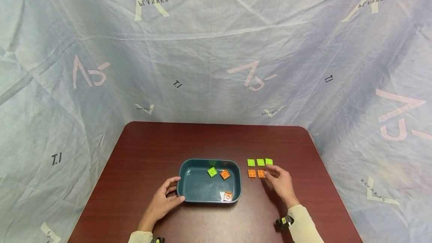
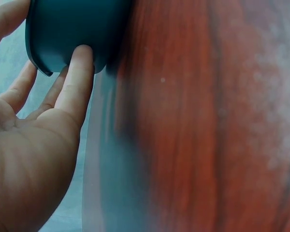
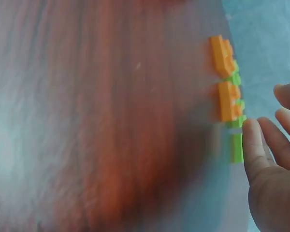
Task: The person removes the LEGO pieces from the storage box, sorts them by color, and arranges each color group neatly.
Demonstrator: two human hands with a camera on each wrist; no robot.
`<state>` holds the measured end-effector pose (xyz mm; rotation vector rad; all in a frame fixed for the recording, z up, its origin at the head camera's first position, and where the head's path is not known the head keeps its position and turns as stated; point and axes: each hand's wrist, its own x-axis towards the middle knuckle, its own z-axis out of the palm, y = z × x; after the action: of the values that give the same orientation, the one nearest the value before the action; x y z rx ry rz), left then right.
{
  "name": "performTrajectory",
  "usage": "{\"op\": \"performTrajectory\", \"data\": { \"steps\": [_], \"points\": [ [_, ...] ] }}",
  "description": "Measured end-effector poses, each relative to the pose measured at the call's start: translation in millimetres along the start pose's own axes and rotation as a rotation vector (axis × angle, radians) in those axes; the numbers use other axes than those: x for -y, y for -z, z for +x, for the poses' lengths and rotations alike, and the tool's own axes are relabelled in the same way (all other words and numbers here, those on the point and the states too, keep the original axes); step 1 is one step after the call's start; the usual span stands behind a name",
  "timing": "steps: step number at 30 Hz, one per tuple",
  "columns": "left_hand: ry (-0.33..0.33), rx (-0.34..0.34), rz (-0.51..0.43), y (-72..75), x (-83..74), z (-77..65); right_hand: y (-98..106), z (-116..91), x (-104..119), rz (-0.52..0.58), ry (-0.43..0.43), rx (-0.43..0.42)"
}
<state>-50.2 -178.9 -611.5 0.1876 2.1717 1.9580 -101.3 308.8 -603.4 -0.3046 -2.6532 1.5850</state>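
A dark teal rectangular tray stands mid-table. My left hand holds its left end, thumb against the near corner and fingers along the side rim; the left wrist view has the thumb on the tray's outer wall. Inside lie a green building brick and two orange ones, one near the middle and one in the near right corner. Right of the tray, my right hand reaches over the bricks, fingers apart and nothing held, fingertips by an orange brick and a green brick.
Two more green bricks, one at the left and one in the middle, make a back row with the third. Another orange brick lies in the front row. Printed grey cloth walls the reddish-brown table on three sides.
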Motion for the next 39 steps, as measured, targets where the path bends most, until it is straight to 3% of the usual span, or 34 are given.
{"op": "performTrajectory", "data": {
  "steps": [16,23,28,33,39],
  "points": [
    [0.001,-0.006,-0.014,-0.9,0.0,0.2,-25,-4,42,0.133,0.038,0.025],
    [-0.012,-0.002,-0.011,-1.2,-0.7,-0.5,-35,-7,49,0.172,0.055,0.057],
    [-0.022,-0.001,-0.013,-0.2,0.0,-1.1,-43,-12,60,0.168,0.049,0.034],
    [-0.021,0.001,-0.012,0.1,1.2,-1.1,-57,-15,72,0.242,0.046,0.012],
    [-0.03,0.002,-0.011,0.0,1.7,-0.7,-76,-20,90,0.273,0.085,0.015]
  ]
}}
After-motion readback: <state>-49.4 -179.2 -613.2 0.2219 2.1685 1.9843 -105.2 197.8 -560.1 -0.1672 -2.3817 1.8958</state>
